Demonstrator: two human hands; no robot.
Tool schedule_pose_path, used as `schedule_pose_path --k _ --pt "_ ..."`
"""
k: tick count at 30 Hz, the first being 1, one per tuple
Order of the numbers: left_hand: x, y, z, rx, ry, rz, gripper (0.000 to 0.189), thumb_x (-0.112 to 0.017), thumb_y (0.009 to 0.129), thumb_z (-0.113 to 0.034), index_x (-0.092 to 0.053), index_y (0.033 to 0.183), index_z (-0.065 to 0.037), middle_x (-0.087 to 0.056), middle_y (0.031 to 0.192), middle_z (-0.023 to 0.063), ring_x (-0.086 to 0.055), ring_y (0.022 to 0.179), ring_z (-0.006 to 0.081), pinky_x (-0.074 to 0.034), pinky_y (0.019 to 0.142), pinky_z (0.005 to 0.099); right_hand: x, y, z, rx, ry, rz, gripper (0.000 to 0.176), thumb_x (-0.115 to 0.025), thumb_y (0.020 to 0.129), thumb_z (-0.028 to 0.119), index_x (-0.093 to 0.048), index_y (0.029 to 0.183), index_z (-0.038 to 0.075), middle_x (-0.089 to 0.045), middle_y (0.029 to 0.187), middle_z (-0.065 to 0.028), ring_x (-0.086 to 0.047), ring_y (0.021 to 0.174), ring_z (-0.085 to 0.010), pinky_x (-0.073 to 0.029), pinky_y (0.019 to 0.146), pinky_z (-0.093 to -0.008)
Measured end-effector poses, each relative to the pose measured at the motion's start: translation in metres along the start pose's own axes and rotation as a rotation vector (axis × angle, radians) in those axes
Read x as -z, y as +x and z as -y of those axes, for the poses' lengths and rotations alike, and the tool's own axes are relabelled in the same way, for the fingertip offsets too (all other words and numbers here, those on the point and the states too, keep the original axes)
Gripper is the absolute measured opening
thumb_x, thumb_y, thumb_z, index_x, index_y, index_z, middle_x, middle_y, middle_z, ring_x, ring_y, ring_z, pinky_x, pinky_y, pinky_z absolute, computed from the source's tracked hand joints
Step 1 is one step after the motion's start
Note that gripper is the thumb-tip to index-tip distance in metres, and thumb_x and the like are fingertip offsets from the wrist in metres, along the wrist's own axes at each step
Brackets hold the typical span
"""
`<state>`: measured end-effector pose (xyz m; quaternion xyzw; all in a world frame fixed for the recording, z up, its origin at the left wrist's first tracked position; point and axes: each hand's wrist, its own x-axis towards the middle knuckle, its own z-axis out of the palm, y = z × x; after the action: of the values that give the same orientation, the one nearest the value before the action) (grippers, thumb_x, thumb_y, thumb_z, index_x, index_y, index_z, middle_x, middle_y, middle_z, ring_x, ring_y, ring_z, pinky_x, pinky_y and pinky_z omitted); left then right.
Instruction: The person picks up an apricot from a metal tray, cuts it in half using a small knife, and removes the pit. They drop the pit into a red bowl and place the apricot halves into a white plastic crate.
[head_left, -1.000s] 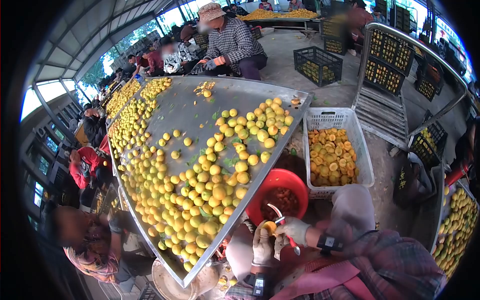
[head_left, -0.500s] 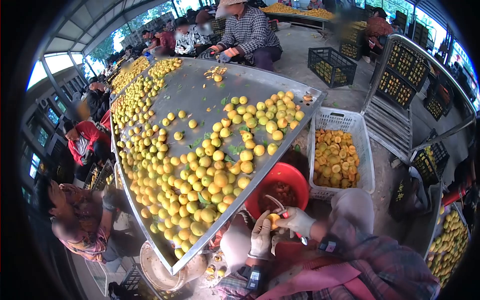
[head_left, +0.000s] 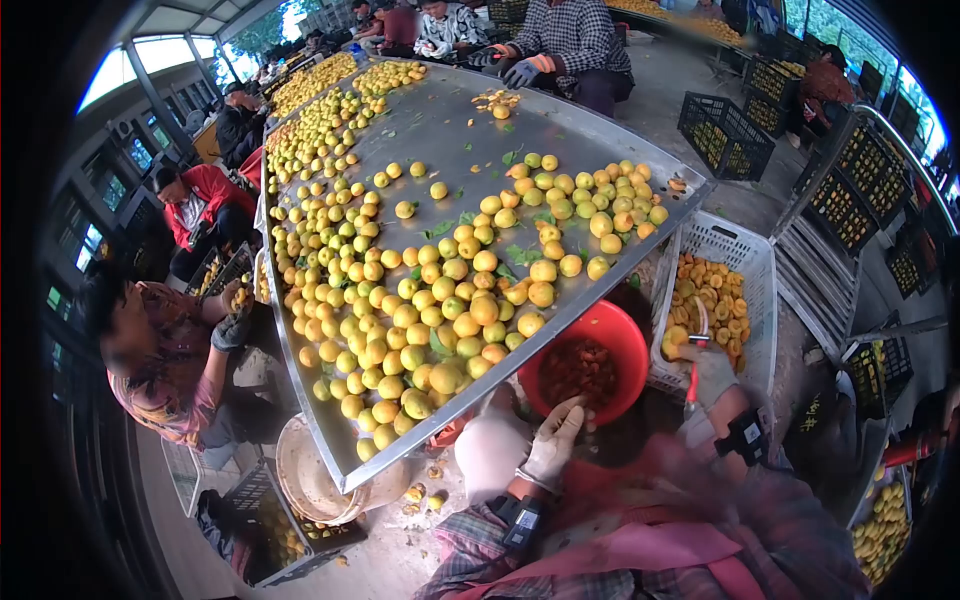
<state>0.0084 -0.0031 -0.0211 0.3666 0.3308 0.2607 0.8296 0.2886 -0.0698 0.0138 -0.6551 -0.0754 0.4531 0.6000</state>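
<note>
My right hand (head_left: 708,374), in a pale glove, reaches over the near left edge of a white crate (head_left: 762,300) of halved apricots (head_left: 722,295). It grips a red-handled curved knife (head_left: 703,318), blade upward, with an apricot half (head_left: 674,341) at its fingertips. My gloved left hand (head_left: 553,447) is at the near rim of a red basin (head_left: 632,345), fingers pinched together; I cannot tell what they hold. Reddish-brown pits and scraps (head_left: 578,375) lie in the basin. Beyond it, whole yellow apricots (head_left: 430,320) cover much of a metal sorting table (head_left: 400,150).
The metal table's raised edge (head_left: 450,405) runs close beside the basin. A whitish bucket (head_left: 310,470) stands under its near corner. One co-worker (head_left: 170,350) sits at the left, another (head_left: 570,50) across the table. To the right are a metal trolley (head_left: 820,290) and black crates (head_left: 725,135).
My hands have parted from a shared hold on an apricot. The right moved with the knife to the white crate; the left stayed near the basin. The view has shifted, moving the table rightward.
</note>
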Motion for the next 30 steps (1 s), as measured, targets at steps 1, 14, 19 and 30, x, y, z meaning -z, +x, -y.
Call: schedule_pose_path --k 1,14,19,30 --pt "0.000 0.000 0.000 -0.017 -0.014 0.017 0.046 -0.055 0.098 -0.031 -0.045 0.134 -0.004 -0.060 0.103 0.0078 -0.054 0.076 0.0114 -0.044 0.057 0.0221 0.014 0.007 0.002 0.065 0.052 -0.046 0.019 -0.064 0.086 0.017 -0.063 0.103 0.008 -0.069 0.089 -0.0045 -0.064 0.062 -0.0132 -0.044 0.045 -0.0259" --pt "0.007 0.002 0.002 0.026 -0.001 0.014 0.041 -0.056 0.098 -0.030 -0.048 0.134 -0.010 -0.060 0.108 0.0009 -0.058 0.088 0.0103 -0.052 0.074 0.0281 0.040 0.053 0.017 0.133 0.031 -0.484 0.034 -0.063 0.086 0.015 -0.052 0.117 0.006 -0.063 0.102 -0.0077 -0.066 0.069 -0.0202 -0.045 0.044 -0.0296" --pt "0.009 -0.002 -0.007 0.052 0.013 0.026 0.042 -0.055 0.098 -0.030 -0.048 0.134 -0.009 -0.060 0.108 0.0003 -0.058 0.090 0.0099 -0.052 0.077 0.0290 -0.048 0.026 0.024 0.184 0.065 0.200 0.045 -0.065 0.086 0.007 -0.048 0.127 0.004 -0.067 0.098 -0.0121 -0.064 0.053 -0.0186 -0.049 0.036 -0.0263" --pt "0.018 -0.015 -0.024 -0.058 -0.071 -0.006 0.045 -0.051 0.100 -0.028 -0.045 0.136 -0.003 -0.060 0.108 0.0033 -0.058 0.093 0.0097 -0.049 0.082 0.0247 -0.209 0.014 0.046 0.233 -0.446 0.265 0.048 -0.063 0.083 0.016 -0.050 0.128 0.005 -0.062 0.090 -0.0056 -0.062 0.056 -0.0136 -0.046 0.037 -0.0237"
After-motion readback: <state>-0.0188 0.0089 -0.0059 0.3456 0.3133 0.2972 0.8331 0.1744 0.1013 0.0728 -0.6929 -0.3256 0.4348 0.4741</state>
